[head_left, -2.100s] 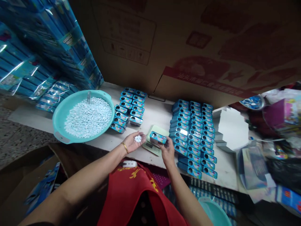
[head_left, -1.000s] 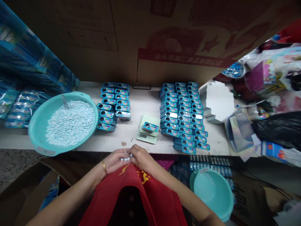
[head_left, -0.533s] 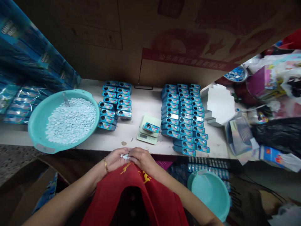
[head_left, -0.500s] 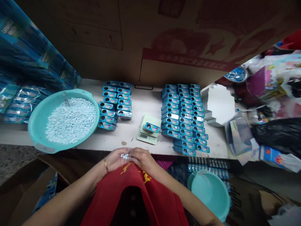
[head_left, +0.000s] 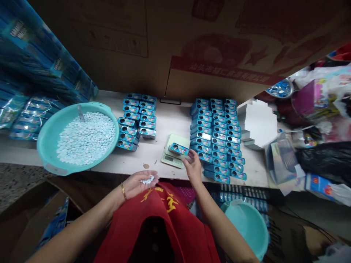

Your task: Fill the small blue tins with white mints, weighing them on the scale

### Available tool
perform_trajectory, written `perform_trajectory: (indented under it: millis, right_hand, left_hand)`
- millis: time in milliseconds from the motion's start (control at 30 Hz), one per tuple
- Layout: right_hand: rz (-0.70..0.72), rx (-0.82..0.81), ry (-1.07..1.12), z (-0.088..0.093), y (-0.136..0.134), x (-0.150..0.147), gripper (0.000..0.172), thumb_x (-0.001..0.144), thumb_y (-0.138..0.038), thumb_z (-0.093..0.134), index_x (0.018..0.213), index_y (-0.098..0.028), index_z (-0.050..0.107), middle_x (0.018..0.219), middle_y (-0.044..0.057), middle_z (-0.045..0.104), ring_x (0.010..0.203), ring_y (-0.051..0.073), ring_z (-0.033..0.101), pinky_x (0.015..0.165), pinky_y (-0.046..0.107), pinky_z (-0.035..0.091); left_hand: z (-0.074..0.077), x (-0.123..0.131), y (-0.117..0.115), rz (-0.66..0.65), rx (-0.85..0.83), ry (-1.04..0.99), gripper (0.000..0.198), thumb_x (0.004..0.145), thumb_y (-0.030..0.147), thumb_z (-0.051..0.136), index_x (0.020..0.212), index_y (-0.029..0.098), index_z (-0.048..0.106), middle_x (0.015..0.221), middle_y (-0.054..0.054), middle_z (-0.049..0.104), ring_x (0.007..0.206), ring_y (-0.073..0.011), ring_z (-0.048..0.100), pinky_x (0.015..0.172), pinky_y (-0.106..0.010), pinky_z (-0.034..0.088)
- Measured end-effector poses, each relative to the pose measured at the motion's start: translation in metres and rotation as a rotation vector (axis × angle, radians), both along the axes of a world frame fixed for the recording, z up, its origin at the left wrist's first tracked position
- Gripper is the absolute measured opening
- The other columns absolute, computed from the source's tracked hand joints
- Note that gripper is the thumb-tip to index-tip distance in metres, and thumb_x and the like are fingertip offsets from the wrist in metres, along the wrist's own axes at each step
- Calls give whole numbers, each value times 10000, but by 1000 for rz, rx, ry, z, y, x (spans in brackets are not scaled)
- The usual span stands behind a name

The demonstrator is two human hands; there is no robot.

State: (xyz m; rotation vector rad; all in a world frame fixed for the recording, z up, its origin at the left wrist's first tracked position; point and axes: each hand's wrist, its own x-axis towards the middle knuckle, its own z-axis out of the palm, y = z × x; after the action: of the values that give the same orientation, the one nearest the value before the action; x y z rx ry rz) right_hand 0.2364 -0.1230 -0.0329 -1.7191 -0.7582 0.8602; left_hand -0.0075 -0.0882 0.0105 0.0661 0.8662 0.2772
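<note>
Behind the white bench (head_left: 171, 117) stands a carton (head_left: 208, 40), its red band (head_left: 225, 71) lettered 汕头市 — remainder blurred. On the bench: a pale scale (head_left: 167, 155). Left hand (head_left: 138, 182): palm up, fingers extended. Right hand (head_left: 193, 166): fingertips at the right end of the blue tin (head_left: 178, 148) — clamping cannot be determined. Tin: atop scale, label illegible. White pellets (head_left: 148, 179): in left hand.

Packing workshop, looks like: long white worktop (head_left: 172, 120), rows of small blue oblong containers (head_left: 218, 141), round turquoise plastic basin (head_left: 46, 142) heaped with tiny white pellets (head_left: 86, 138), flat pale-green scale (head_left: 175, 137), brown cardboard carton (head_left: 159, 36), blue film-wrapped packs (head_left: 59, 69) piled left.
</note>
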Motion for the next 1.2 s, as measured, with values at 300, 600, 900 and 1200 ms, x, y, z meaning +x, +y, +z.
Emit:
perform_trajectory:
  millis: [300,600,900,1200]
  right_hand:
    - [345,51,-435,13,26,-6,358,710,-219,504,1066,-185,490,1024,63,523,975,192,461,875,367,346]
    - [276,92,-255,22,34,-14,333,696,-208,480,1026,-177,442,982,55,513,903,176,492,797,330,405]
    - [104,54,-239,28,21,-3,514,638,-318,594,1109,-176,446,1129,87,467,1052,213,414,898,390,329]
    - [-154,144,868,68,35,-58,336,773,-477,389,902,-190,505,925,47,566,796,134,550,722,301,458]
  left_hand:
    - [-10,31,32,265,-46,34,183,743,147,493,864,41,579,876,-152,623,846,-184,588,782,-289,467]
    - [11,52,56,313,227,75,231,656,-12,517,871,55,567,907,-148,609,840,-174,588,784,-280,459]
    - [40,99,78,-2,569,314,197,627,-5,547,801,79,586,751,-68,611,574,-98,568,669,-285,469]
    - [72,115,63,-265,1097,229,279,562,-24,552,716,187,648,890,-58,604,1013,-223,448,964,-309,220]
